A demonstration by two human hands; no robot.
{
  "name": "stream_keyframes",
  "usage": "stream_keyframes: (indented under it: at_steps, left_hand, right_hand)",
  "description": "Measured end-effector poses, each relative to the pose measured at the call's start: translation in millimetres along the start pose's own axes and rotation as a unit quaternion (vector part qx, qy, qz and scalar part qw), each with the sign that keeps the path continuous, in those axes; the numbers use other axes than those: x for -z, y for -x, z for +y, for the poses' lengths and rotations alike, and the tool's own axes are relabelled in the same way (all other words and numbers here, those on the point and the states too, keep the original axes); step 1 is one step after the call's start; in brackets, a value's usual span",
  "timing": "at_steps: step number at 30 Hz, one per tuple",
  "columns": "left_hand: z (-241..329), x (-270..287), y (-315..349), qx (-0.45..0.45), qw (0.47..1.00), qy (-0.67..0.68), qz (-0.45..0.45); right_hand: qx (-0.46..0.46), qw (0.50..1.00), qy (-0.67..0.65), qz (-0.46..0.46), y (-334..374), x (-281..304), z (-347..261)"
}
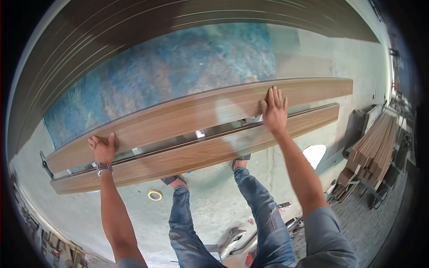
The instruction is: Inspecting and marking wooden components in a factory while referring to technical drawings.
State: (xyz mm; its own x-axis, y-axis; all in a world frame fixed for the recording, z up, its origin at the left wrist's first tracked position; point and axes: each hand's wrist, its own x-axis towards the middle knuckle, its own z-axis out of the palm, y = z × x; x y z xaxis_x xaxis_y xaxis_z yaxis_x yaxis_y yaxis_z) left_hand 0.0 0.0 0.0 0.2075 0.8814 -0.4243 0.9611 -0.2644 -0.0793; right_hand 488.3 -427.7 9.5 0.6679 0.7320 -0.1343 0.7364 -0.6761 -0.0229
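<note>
Two long wood-grain panels lie side by side in front of me, the far panel and the near panel. On the left part of the far panel rests my left hand, its fingers bent and its thumb spread apart. Farther right, my right hand lies flat on the same panel with its fingers stretched out. Neither hand holds anything. In the dark gap between the panels, small pale pieces show; their kind is unclear.
A blue mottled sheet lies beyond the far panel. Dark ribbed panels fill the upper left. A yellow tape roll is on the floor by my foot. At right, brown strips lie stacked on a rack. Tools lie near my legs.
</note>
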Motion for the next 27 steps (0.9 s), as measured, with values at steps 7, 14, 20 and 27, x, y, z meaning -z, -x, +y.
stream_keyframes:
  at_steps: [7,14,20,27]
  left_hand:
    - [205,-38,99,-0.031,0.998,-0.047,0.038]
    - [256,13,100,-0.031,0.990,-0.109,-0.079]
    - [250,-1,96,-0.038,0.995,-0.079,-0.053]
    - [259,-6,101,-0.035,0.995,-0.071,-0.068]
  right_hand:
    - [-0.089,0.980,-0.155,0.085,3,0,-22]
    - [-0.013,0.992,-0.124,0.027,-2,12,33]
    - [-0.056,0.998,0.000,0.036,-25,11,186]
    - [-0.194,0.980,0.032,0.023,-44,6,226]
